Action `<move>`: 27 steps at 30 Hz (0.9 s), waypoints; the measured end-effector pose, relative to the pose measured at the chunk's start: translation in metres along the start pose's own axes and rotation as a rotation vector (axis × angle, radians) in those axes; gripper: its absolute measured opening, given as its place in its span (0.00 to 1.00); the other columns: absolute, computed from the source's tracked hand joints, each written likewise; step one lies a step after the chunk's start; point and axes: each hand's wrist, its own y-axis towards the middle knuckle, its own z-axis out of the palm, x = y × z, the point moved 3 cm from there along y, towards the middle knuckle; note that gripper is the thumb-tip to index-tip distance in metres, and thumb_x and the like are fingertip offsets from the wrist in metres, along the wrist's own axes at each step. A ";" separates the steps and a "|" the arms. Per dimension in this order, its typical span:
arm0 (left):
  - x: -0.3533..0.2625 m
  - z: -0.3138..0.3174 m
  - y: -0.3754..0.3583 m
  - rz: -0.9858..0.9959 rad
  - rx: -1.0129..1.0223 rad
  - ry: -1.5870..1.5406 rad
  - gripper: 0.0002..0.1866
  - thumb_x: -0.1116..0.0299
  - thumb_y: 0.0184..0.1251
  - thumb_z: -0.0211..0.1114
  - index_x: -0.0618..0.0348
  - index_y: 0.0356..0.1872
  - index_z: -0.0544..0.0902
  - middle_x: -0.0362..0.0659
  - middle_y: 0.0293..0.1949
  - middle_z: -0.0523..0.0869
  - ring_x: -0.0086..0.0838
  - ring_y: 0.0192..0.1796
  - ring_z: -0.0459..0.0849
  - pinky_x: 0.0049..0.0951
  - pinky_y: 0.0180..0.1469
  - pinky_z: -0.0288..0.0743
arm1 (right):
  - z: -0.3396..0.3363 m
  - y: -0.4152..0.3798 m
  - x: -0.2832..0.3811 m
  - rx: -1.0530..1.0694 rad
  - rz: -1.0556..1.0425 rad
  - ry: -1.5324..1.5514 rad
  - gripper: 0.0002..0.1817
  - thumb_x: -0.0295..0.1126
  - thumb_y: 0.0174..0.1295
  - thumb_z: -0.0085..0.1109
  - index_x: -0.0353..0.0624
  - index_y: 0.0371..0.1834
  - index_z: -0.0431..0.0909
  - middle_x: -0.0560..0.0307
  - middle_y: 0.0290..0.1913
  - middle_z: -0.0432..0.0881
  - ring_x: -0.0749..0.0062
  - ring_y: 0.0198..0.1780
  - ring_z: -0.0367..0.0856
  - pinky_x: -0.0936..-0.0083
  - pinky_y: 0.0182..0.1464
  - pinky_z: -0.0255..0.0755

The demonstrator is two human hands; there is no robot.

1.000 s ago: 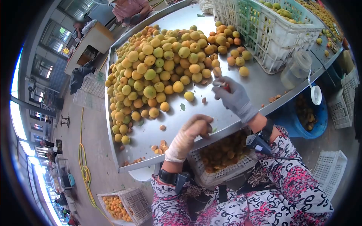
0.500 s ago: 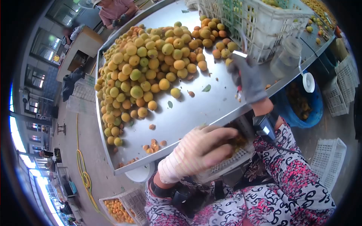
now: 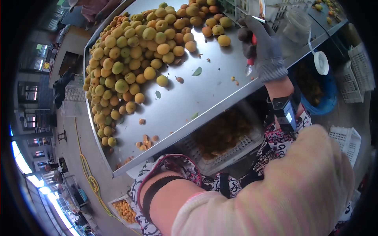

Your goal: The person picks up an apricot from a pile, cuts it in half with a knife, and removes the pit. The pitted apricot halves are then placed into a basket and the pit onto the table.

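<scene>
My right hand [image 3: 269, 51], in a grey glove, is closed round a red-handled knife [image 3: 251, 61] over the right part of the metal table. A bright metal piece shows above the fist, and a rounded metal end sticks out below the red handle. Nearby on the tabletop lie small orange scraps [image 3: 234, 80]. My left hand [image 3: 283, 185], in a pale striped glove, is raised large and blurred close to the camera at lower right; its fingers are smeared by motion. A heap of yellow-green and orange apricots [image 3: 134, 59] covers the left and back of the table.
A white crate [image 3: 240, 10] and a clear plastic jar [image 3: 295, 23] stand at the table's back right. Beneath the front edge [image 3: 189, 128] sits a crate of brownish pulp [image 3: 220, 133]. At right are a blue tub [image 3: 328, 100] and white crates [image 3: 346, 141]. Halved apricots [image 3: 145, 142] lie front left.
My left hand has swung from the table's front edge toward the lower right, close to the camera. My right hand still grips the knife, appearing higher as the view shifted.
</scene>
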 end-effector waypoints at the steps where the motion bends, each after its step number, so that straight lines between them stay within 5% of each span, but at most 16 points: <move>1: -0.001 0.002 0.000 0.000 -0.026 0.026 0.18 0.67 0.46 0.63 0.59 0.42 0.78 0.47 0.37 0.82 0.38 0.40 0.83 0.36 0.41 0.77 | -0.001 0.000 0.000 0.029 -0.005 -0.007 0.14 0.40 0.63 0.59 0.38 0.39 0.80 0.59 0.23 0.78 0.81 0.13 0.67 0.86 0.14 0.56; 6: -0.008 -0.011 0.021 0.059 -0.139 0.210 0.23 0.67 0.43 0.64 0.57 0.45 0.79 0.47 0.40 0.84 0.39 0.41 0.84 0.36 0.44 0.78 | 0.003 -0.007 0.015 0.055 -0.024 0.021 0.14 0.40 0.63 0.58 0.39 0.39 0.79 0.59 0.23 0.78 0.82 0.13 0.67 0.85 0.14 0.56; 7: 0.004 -0.022 0.022 -0.080 -0.008 0.131 0.22 0.67 0.46 0.64 0.59 0.47 0.78 0.49 0.42 0.83 0.41 0.42 0.84 0.38 0.46 0.77 | -0.001 -0.007 0.015 0.033 0.016 0.035 0.14 0.40 0.64 0.58 0.39 0.39 0.79 0.60 0.22 0.77 0.82 0.13 0.66 0.85 0.14 0.55; 8: 0.035 -0.020 0.016 -0.210 0.118 -0.014 0.09 0.68 0.58 0.58 0.59 0.38 0.73 0.48 0.30 0.81 0.45 0.36 0.81 0.38 0.42 0.75 | -0.006 -0.007 0.012 0.015 0.058 0.050 0.14 0.40 0.64 0.57 0.39 0.39 0.78 0.61 0.22 0.76 0.82 0.13 0.65 0.85 0.14 0.55; 9: 0.062 -0.020 0.007 -0.303 0.031 -0.088 0.14 0.63 0.59 0.60 0.60 0.43 0.75 0.52 0.36 0.84 0.50 0.39 0.82 0.41 0.46 0.74 | -0.008 -0.008 0.013 0.019 0.068 0.042 0.14 0.41 0.65 0.56 0.40 0.38 0.77 0.63 0.21 0.74 0.84 0.12 0.63 0.85 0.13 0.54; 10: 0.097 -0.014 -0.005 -0.575 0.094 0.008 0.29 0.58 0.61 0.61 0.61 0.62 0.71 0.55 0.50 0.81 0.47 0.51 0.81 0.38 0.54 0.73 | -0.008 -0.010 0.016 0.024 0.052 0.060 0.14 0.41 0.65 0.56 0.40 0.38 0.77 0.63 0.21 0.74 0.84 0.12 0.63 0.85 0.13 0.54; 12: 0.177 0.008 -0.026 -0.719 0.014 0.205 0.32 0.52 0.61 0.60 0.59 0.63 0.69 0.54 0.50 0.81 0.45 0.55 0.78 0.37 0.57 0.70 | -0.004 -0.015 0.015 0.047 0.147 0.060 0.13 0.40 0.65 0.55 0.40 0.38 0.77 0.65 0.21 0.73 0.86 0.12 0.62 0.86 0.13 0.52; 17: 0.273 0.011 -0.005 -0.747 -0.029 0.523 0.31 0.47 0.62 0.55 0.55 0.62 0.69 0.47 0.56 0.77 0.40 0.63 0.70 0.43 0.66 0.55 | 0.016 -0.022 0.009 0.141 0.160 0.038 0.10 0.38 0.63 0.59 0.43 0.37 0.74 0.64 0.19 0.74 0.88 0.12 0.63 0.87 0.13 0.53; 22: 0.341 0.021 0.007 -0.859 -0.015 0.711 0.31 0.44 0.63 0.54 0.54 0.61 0.71 0.45 0.59 0.75 0.36 0.64 0.69 0.42 0.66 0.54 | 0.025 -0.025 -0.002 0.171 0.198 0.037 0.14 0.37 0.63 0.59 0.38 0.42 0.75 0.61 0.20 0.74 0.87 0.13 0.64 0.87 0.15 0.55; 27: 0.345 0.026 -0.002 -0.853 0.031 0.853 0.27 0.47 0.62 0.53 0.53 0.56 0.74 0.44 0.56 0.77 0.33 0.61 0.73 0.41 0.65 0.55 | 0.030 -0.028 -0.002 0.141 0.211 0.021 0.12 0.35 0.63 0.58 0.37 0.42 0.75 0.60 0.21 0.75 0.87 0.13 0.64 0.87 0.15 0.55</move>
